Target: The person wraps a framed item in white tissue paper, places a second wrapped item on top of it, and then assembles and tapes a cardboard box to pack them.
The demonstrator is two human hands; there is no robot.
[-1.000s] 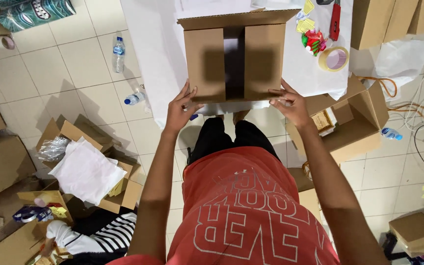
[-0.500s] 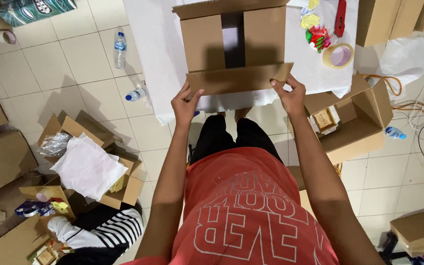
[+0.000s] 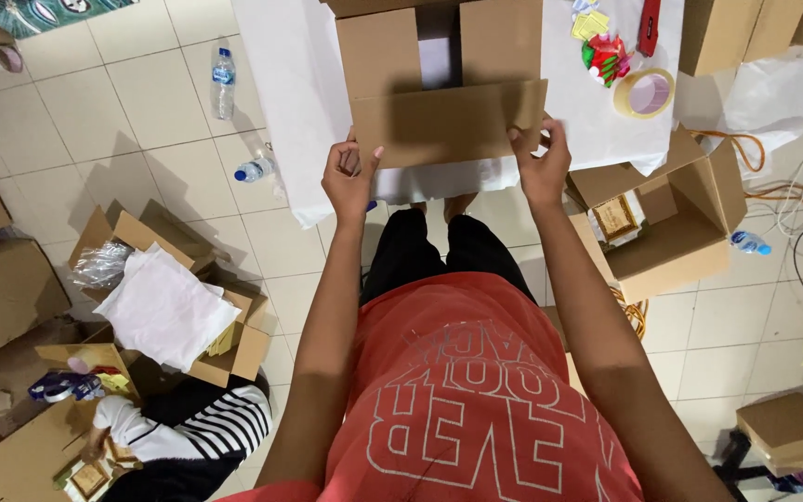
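A brown cardboard box [image 3: 439, 56] stands on a table under a white cloth [image 3: 290, 102], its two side flaps folded in. My left hand [image 3: 350, 177] pinches the left end of the near flap [image 3: 448, 121], and my right hand [image 3: 541, 163] pinches its right end. The flap is raised and tilts over the box opening. I stand at the table edge in a red shirt.
A roll of tape [image 3: 645, 91], a red cutter [image 3: 649, 26] and bright small items [image 3: 604, 51] lie on the table's right. Two water bottles [image 3: 223, 79] lie on the tiled floor. Open boxes [image 3: 671, 223] sit right and left [image 3: 169, 297]. Another person in a striped sleeve [image 3: 206, 428] works lower left.
Both my hands have lifted the near flap from hanging down at the table edge up over the box opening.
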